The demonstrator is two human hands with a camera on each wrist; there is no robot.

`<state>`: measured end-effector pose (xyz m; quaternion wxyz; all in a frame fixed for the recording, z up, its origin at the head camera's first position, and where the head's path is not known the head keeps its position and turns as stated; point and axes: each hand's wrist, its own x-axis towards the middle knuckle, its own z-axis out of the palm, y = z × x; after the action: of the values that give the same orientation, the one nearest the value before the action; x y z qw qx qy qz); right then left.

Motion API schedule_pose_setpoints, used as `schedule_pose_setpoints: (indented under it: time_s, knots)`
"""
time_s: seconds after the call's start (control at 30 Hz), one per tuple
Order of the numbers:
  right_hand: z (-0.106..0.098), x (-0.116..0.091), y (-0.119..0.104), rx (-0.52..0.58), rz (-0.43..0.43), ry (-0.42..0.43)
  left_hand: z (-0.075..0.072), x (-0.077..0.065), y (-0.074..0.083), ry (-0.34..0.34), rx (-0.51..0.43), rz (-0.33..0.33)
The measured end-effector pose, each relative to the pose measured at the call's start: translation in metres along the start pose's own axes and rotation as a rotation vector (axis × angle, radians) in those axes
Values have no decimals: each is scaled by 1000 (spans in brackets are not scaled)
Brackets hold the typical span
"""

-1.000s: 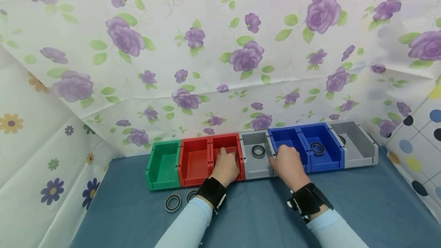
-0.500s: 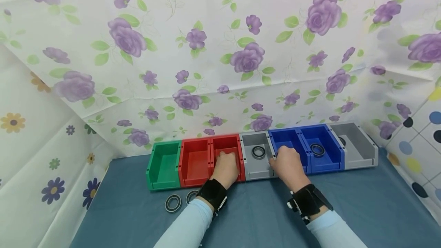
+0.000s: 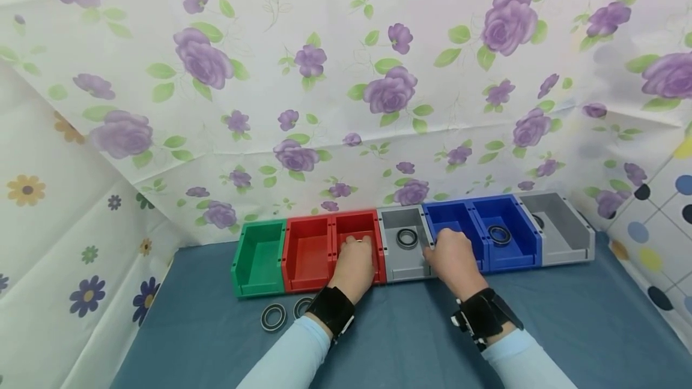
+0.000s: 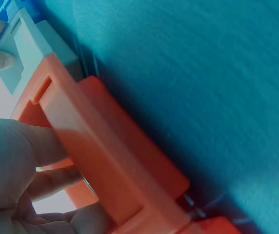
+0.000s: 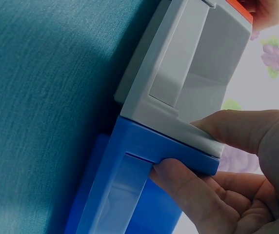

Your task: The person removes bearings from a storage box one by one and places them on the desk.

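Observation:
My left hand (image 3: 354, 263) reaches into the right-hand red bin (image 3: 381, 269), its fingers curled inside. A thin metallic edge of a bearing (image 4: 89, 188) shows by those fingers in the left wrist view; most of it is hidden. My right hand (image 3: 454, 257) pinches the adjoining side walls of the grey bin (image 5: 178, 127) and the blue bin (image 5: 178, 152), thumb on the grey side and fingers on the blue. Inside that grey bin lies a black-sealed ball bearing (image 3: 406, 238). Two more, a bearing (image 3: 273, 317) and its neighbour (image 3: 301, 305), lie on the cloth before the bins.
A green bin (image 3: 259, 257) and another red bin (image 3: 307, 251) stand at the row's left. To the right, a second blue bin (image 3: 510, 251) holds a bearing (image 3: 499, 235), and the end grey bin (image 3: 564, 227) holds one partly hidden. Floral sheeting (image 3: 335, 77) rises behind.
The left hand stays in the red bin; its fingers have shifted slightly and the wrist has moved a little. The right hand keeps its place. The head view has shifted slightly.

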<state>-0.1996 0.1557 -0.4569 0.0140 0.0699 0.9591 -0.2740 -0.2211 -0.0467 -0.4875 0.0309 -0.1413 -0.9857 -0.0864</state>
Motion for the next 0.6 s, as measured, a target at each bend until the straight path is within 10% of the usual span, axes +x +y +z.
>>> schedule_pose_setpoints:
  time_s: [0.6]
  knots:
    - [0, -1, 0, 3, 2, -9, -41, -29, -10, 154, -253, 51]
